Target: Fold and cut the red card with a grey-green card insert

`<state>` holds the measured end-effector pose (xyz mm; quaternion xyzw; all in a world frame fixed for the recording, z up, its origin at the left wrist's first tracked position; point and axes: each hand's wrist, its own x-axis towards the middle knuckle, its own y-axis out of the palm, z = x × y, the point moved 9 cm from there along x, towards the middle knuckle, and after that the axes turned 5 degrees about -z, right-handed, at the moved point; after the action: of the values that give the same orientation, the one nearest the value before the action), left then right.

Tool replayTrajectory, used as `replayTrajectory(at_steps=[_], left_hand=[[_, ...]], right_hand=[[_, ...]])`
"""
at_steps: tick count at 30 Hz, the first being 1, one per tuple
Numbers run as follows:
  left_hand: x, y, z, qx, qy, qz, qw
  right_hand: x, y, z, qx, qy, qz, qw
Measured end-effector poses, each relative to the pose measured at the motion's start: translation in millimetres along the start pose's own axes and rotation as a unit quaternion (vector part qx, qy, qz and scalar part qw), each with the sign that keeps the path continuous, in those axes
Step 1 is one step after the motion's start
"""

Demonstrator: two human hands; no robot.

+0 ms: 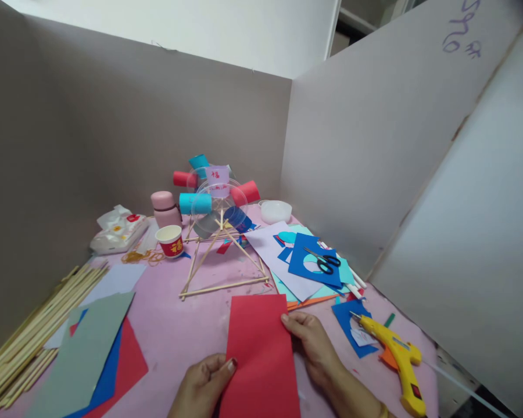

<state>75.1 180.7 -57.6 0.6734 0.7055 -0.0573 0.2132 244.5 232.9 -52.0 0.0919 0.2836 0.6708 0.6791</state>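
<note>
Red paper sheet lying flat on the pink tabletop, close to the person. The left hand pinches its left edge and the right hand grips its right edge, apparently to keep it square. A glue gun lies within reach at right; scissors rest on cut sheets beyond.

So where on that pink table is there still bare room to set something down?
The widest bare patch of table lies between the grey sheet and the held red paper. A smaller one sits inside the base of the stick frame. The right side is crowded: paper pile, scissors, glue gun.
</note>
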Motion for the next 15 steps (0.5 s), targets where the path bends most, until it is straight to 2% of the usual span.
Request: replayTrajectory(at_steps=[3,5,7,11,13,15], left_hand=[[-1.0,-1.6,0.7,0.011,-0.009,0.000,1.000],[-1.1,-3.3,0.2,0.016,-0.008,-0.006,1.000],[-0.5,-3.9,-1.5,0.025,0.001,-0.009,1.000],[1.6,-1.7,1.7,0.048,-0.004,0.004,0.999],[1.1,-0.8,2.9,0.052,-0.003,0.009,0.999],[-0.8,-0.5,1.8,0.052,0.001,0.006,0.999]], right_hand=[[11.1,-20.7,7.4,0.010,-0.013,-0.053,0.998],[13.1,-27.2,12.7,0.013,-0.016,-0.069,0.997],[9.7,-20.2,13.8,0.007,-0.004,-0.046,0.999],[-3.6,7.5,5.5,-0.013,0.027,0.029,0.999],[-3.5,7.3,4.6,-0.014,0.019,0.020,1.000],[3.0,-5.2,8.1,-0.013,0.002,-0.017,1.000]])
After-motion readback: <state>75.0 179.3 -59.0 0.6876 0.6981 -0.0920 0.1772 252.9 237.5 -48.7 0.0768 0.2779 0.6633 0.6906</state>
